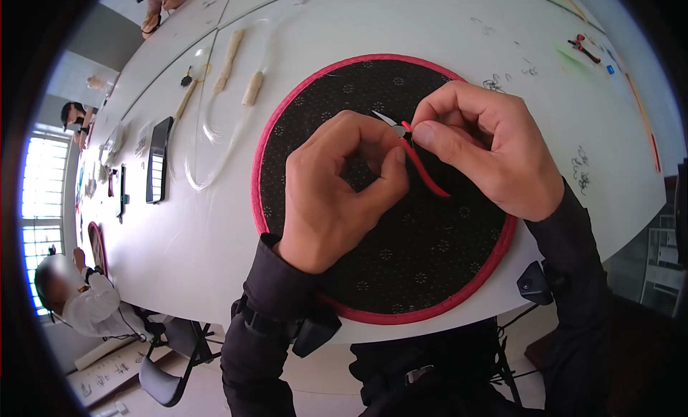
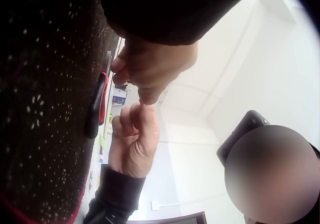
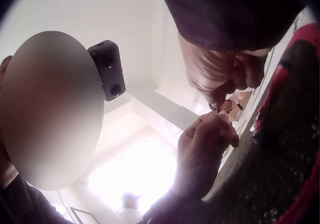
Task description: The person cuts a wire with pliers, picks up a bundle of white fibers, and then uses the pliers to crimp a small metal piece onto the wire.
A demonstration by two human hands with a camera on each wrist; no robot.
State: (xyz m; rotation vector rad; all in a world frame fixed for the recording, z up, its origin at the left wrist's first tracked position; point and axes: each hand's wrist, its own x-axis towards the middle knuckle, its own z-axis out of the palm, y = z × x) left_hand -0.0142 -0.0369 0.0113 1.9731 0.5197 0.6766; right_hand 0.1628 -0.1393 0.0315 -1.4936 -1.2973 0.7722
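Note:
My left hand [image 1: 337, 191] and right hand [image 1: 491, 148] meet fingertip to fingertip above a round black mat [image 1: 401, 273] with a red rim. Thumb and forefinger of each hand pinch together. A small thin piece [image 3: 217, 110] shows between the fingertips in the right wrist view; I cannot tell its kind. Below the hands, pliers [image 1: 428, 174] with red handles and silver jaws lie on the mat, partly hidden by the fingers. In the left wrist view the pliers [image 2: 103, 98] rest on the mat beside both hands.
Clear tubing [image 1: 204, 184] and wooden handles [image 1: 229, 58] lie left of the mat, near a dark phone-like device [image 1: 159, 160]. Small dark curved pieces [image 1: 582, 169] are scattered at the right. Another red-handled tool [image 1: 585, 49] lies at the far right. Other people sit around the table [image 1: 172, 252].

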